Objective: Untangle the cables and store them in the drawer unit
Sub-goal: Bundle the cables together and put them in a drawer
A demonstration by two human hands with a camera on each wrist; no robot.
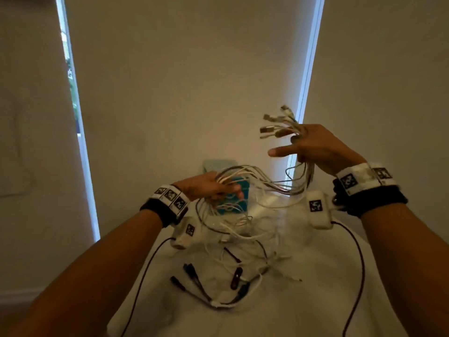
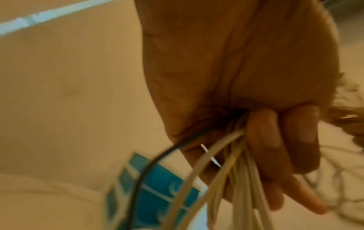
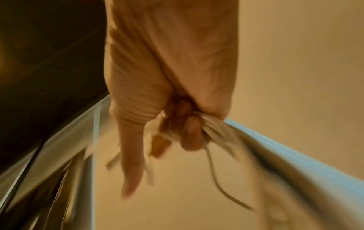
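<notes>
A bundle of white cables (image 1: 269, 184) stretches in the air between my two hands. My right hand (image 1: 315, 149) is raised at the right and grips the bundle near its plugs (image 1: 277, 125), which fan out up and left; its thumb sticks out. In the right wrist view the curled fingers (image 3: 192, 130) clamp the cables (image 3: 216, 132). Lower and to the left, my left hand (image 1: 213, 188) grips the same cables; its fingers (image 2: 275, 147) curl round the strands (image 2: 242, 186). Behind them stands a teal drawer unit (image 1: 239, 190), also in the left wrist view (image 2: 157, 186), partly hidden.
More tangled white cables (image 1: 243, 229) and several black-plugged cables (image 1: 213, 283) lie on the white table (image 1: 291, 312). Thin black leads (image 1: 359, 263) hang from my wrist cameras. A pale wall and two bright window strips (image 1: 308, 76) are behind.
</notes>
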